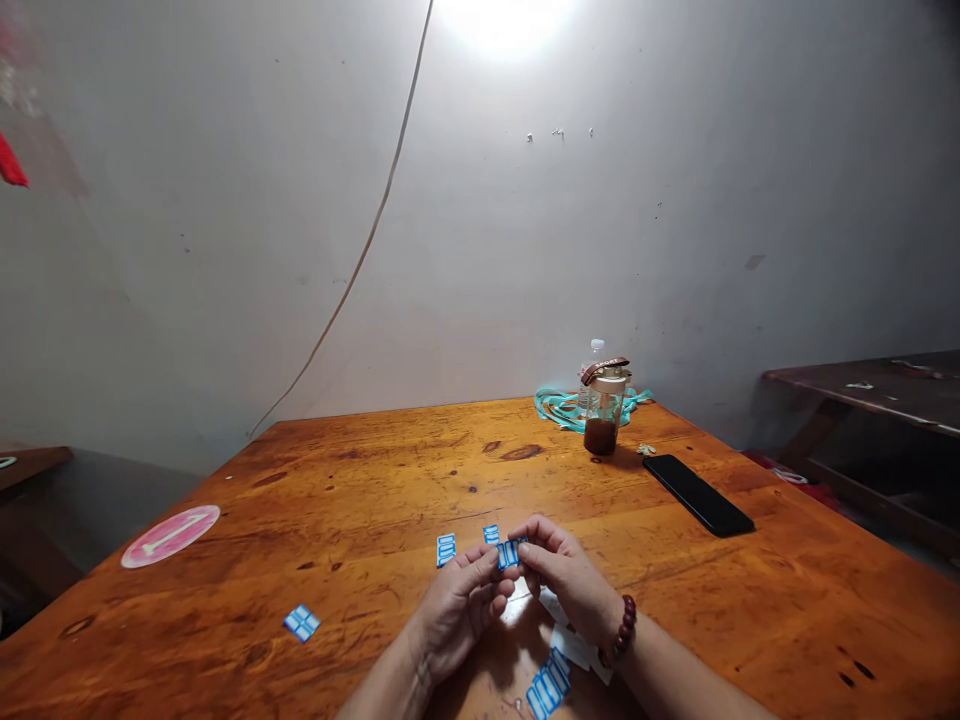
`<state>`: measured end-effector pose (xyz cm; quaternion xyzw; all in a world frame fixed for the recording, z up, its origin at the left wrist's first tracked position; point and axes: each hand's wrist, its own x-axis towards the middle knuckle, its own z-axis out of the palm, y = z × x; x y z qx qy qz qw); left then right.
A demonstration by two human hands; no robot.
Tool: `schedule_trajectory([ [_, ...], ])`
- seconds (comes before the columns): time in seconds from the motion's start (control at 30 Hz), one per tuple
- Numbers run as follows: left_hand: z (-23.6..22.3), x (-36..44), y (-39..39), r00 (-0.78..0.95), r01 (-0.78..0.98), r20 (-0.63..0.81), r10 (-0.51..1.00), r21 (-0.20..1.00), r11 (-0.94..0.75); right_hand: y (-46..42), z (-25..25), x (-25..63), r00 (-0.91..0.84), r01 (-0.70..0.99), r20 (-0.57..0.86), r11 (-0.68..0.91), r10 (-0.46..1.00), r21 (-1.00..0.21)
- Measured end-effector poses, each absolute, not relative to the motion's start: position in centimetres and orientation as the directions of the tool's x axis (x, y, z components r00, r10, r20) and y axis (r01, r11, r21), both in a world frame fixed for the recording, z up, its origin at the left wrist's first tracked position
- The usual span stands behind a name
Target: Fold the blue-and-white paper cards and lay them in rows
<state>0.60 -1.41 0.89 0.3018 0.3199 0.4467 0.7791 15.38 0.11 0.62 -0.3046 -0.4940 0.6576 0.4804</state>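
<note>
A small blue-and-white card [511, 553] is pinched between my two hands above the table. My left hand [459, 612] has its thumb and fingers closed on the card's left end. The right end is gripped by my right hand [574, 588], which has a dark bead bracelet on its wrist. Just beyond them lie two similar pieces, a blue-and-white card [446, 549] on the left and a partly covered card [491, 534]. Under my right wrist are white paper slips [571, 646] and a larger blue-and-white strip [549, 685].
Another blue-and-white piece [301, 623] lies left on the wooden table [375, 480], near a pink round sticker [171, 536]. At the back right stand a brown-filled bottle [602, 420] and a turquoise strap [559, 408]. A black phone [697, 494] lies to the right.
</note>
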Motion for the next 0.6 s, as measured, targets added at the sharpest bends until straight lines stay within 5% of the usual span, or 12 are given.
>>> schedule_trajectory([
  [0.3, 0.61, 0.82, -1.19, 0.23, -0.361, -0.187, 0.955, 0.895, 0.262, -0.06, 0.31, 15.17, -0.327, -0.203, 0.088, 0.021, 0.941, -0.979],
  [0.6, 0.97, 0.7, -1.16, 0.236, -0.414, -0.251, 0.939, 0.848, 0.33, -0.37, 0.67, 15.37, -0.404, -0.162, 0.183, 0.127, 0.896, -0.979],
])
